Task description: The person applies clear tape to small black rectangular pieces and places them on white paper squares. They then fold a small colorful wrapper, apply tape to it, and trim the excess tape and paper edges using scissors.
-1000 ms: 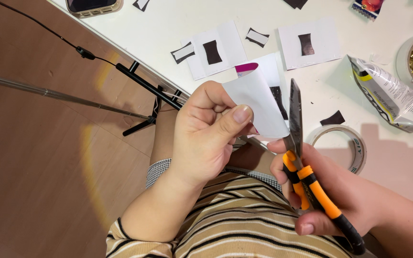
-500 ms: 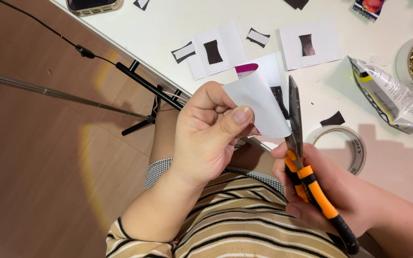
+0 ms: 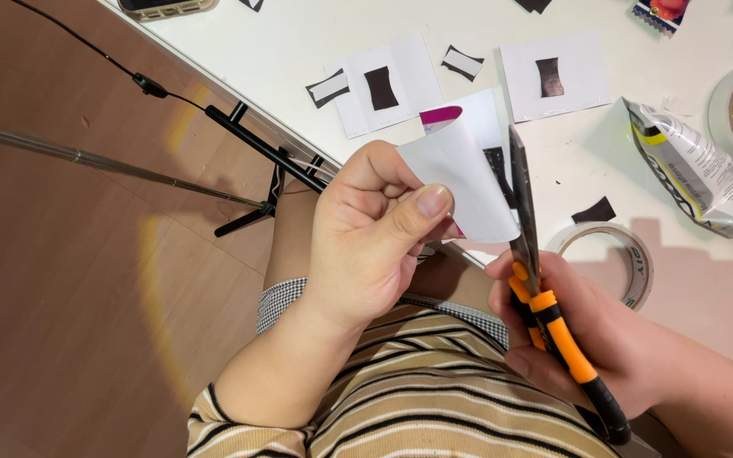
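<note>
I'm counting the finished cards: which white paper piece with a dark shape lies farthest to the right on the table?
The white card with one small dark patch at its centre, lying alone; the other card sits left of it.

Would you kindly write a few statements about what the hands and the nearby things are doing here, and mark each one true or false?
1. The left hand pinches a white paper piece. True.
2. The right hand holds a pen. False: it grips orange-handled scissors.
3. The scissor blades point up beside the paper piece. True.
4. The tape roll stands upright on its edge. False: it lies flat on the white table.
5. The foil pouch lies on the table. True.
</note>
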